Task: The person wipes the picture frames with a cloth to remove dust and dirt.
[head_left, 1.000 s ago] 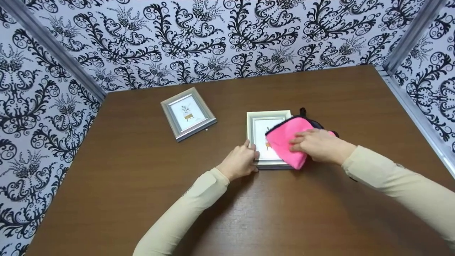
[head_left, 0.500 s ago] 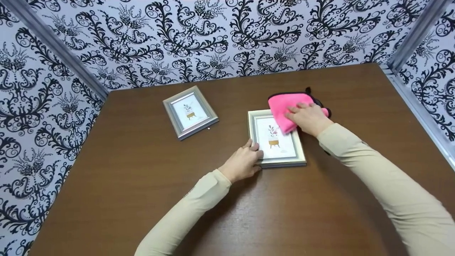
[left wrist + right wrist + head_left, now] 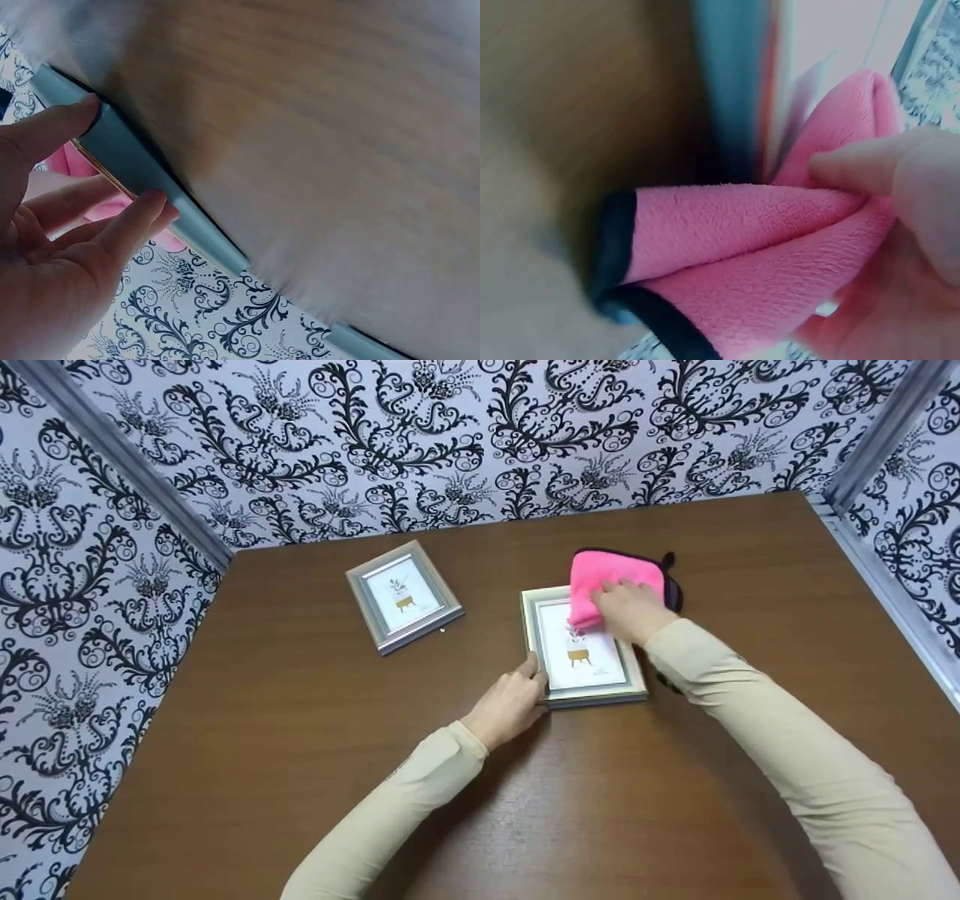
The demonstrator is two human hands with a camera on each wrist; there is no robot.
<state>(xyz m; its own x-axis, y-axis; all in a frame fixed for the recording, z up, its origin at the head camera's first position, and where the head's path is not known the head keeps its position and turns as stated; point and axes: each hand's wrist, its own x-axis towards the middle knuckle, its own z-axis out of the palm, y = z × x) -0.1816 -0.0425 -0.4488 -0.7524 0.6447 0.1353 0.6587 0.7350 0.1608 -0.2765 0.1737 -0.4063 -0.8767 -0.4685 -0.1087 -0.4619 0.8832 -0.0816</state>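
Note:
A picture frame (image 3: 589, 679) with a pale border lies flat on the table, its print showing a plant in an orange pot on legs. My left hand (image 3: 508, 706) grips its near left corner; in the left wrist view the thumb and fingertips touch the frame's blue-grey side (image 3: 135, 161). At the far right corner, my right hand (image 3: 631, 611) holds a folded pink cloth (image 3: 600, 574) with black edging over the glass. The right wrist view shows the cloth (image 3: 727, 240) bunched under the thumb and draped past the frame's edge. The cloth hides that corner and the upper right of the print.
A second picture frame (image 3: 405, 594) lies turned at an angle farther left, with a small white speck (image 3: 442, 630) beside its near corner. Patterned walls (image 3: 420, 450) bound the brown table (image 3: 300, 750) at the back and sides.
My right hand has slid the cloth from the frame's lower right side to its far right corner, uncovering the lower print. The left hand keeps its place at the near left corner.

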